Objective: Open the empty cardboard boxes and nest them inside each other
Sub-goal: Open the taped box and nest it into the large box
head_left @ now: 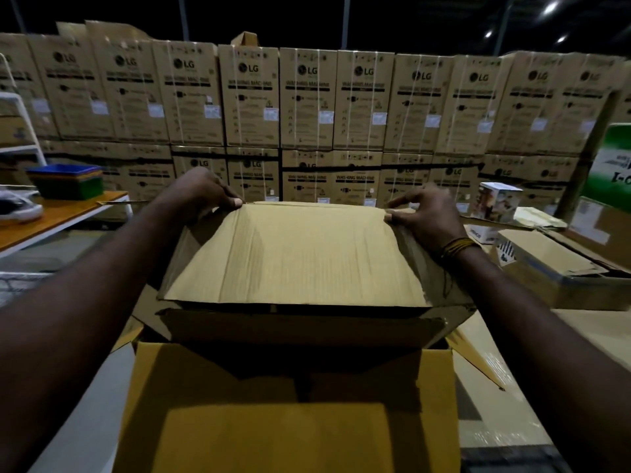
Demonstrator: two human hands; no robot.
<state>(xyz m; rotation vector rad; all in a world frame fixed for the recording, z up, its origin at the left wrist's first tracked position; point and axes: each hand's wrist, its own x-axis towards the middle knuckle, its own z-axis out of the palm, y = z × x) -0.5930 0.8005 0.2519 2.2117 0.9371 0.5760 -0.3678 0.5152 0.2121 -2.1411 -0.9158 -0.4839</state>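
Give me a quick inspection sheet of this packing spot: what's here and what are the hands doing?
Surface: pale worktop under the boxes.
Job's things: smaller box held over large open box, flaps out.
Clutter: small white carton, flattened cardboard at right.
Grip: left hand and right hand each pinch a far corner of the smaller box.
Cables: nothing seen.
Surroundings: stacked washing machine cartons; coloured trays on side table.

A warehouse: stacked washing-machine cartons [307,100] wall to wall.
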